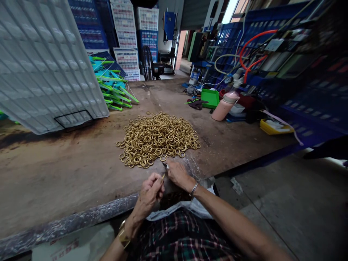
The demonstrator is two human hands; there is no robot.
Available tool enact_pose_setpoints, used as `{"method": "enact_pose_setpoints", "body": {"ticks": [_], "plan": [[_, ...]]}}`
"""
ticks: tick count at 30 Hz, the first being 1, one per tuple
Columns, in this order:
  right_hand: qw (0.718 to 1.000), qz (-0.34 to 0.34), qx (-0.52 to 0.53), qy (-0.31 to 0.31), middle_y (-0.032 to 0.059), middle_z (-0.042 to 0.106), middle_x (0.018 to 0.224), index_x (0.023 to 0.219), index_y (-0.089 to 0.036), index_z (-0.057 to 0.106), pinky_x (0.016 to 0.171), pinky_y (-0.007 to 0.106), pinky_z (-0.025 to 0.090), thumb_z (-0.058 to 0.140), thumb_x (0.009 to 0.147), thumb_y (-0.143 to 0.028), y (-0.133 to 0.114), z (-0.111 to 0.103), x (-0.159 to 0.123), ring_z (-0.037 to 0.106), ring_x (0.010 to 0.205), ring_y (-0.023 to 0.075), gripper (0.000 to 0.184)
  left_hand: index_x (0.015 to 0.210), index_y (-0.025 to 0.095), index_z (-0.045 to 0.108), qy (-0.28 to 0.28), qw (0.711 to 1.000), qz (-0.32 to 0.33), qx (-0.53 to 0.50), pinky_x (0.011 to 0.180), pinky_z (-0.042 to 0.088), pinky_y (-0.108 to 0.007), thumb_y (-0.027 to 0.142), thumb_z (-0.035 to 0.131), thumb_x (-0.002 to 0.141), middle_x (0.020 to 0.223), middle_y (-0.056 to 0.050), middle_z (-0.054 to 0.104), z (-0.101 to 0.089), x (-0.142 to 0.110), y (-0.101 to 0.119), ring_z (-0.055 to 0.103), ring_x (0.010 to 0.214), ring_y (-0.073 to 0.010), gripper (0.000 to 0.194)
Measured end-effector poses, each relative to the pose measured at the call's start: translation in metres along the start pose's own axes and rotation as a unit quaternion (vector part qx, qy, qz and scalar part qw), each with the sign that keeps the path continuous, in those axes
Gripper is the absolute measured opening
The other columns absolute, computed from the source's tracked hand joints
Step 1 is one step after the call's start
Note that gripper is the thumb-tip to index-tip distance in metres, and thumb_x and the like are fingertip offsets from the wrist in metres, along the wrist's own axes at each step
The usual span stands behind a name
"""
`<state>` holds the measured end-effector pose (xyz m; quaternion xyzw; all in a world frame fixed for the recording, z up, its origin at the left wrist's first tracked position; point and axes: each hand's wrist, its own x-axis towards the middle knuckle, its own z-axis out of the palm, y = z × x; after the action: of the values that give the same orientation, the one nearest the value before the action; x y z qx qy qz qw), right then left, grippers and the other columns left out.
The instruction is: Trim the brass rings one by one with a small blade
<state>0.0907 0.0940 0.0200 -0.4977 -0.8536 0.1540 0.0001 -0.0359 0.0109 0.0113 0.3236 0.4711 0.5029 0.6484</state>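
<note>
A heap of brass-coloured rings (160,136) lies on the worktable in front of me. Near the table's front edge, my left hand (150,190) pinches one brass ring (163,176), seen edge-on between thumb and fingers. My right hand (178,174) is just beside it, closed around a small tool with a dark pointed tip (164,165); its handle is mostly hidden and I cannot tell its exact kind. That tip is close to the near edge of the heap. Below both hands, a whitish bag or cloth (179,207) spreads over my lap.
A tall translucent plastic bin (51,65) stands at the left, with green and blue plastic pieces (115,85) behind it. To the right are a pink bottle (225,106), a green tray (210,98) and a yellow tray (276,127). Stacked crates (126,58) stand at the back.
</note>
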Motion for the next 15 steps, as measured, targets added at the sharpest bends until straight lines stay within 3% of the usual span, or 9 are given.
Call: {"method": "enact_pose_setpoints", "body": {"ticks": [6,11,15], "plan": [[0.998,0.019,0.000,0.053,0.0072,0.064,0.092,0.107,-0.019,0.043,0.062,0.024,0.031,0.042,0.085,-0.024,0.005,0.004,0.020,0.059,0.081,0.0177,0.023,0.071,0.014,0.051,0.016,0.990,-0.014,-0.140,0.034,0.029,-0.015,0.043,0.061,0.073,0.071,-0.001,0.056,0.007,-0.002,0.009,0.043,0.045,-0.0045,0.031],[0.998,0.042,-0.001,0.053,0.0068,0.065,0.086,0.103,-0.018,0.045,0.060,0.025,0.029,0.042,0.086,-0.027,0.002,0.004,0.029,0.060,0.078,0.0183,0.020,0.077,0.017,0.051,0.016,0.974,-0.048,-0.220,0.036,0.031,-0.015,0.030,0.065,0.071,0.069,0.001,0.056,-0.001,0.001,0.009,0.048,0.049,-0.0062,0.021],[0.996,0.043,0.034,0.066,0.0045,0.064,0.083,0.099,-0.019,0.047,0.059,0.024,0.028,0.044,0.084,-0.027,0.003,0.000,0.027,0.059,0.075,0.0167,0.018,0.082,0.017,0.053,0.021,0.957,-0.079,-0.278,0.037,0.032,-0.014,0.024,0.069,0.065,0.068,0.001,0.056,-0.007,0.004,0.007,0.051,0.052,-0.0069,0.024]]}}
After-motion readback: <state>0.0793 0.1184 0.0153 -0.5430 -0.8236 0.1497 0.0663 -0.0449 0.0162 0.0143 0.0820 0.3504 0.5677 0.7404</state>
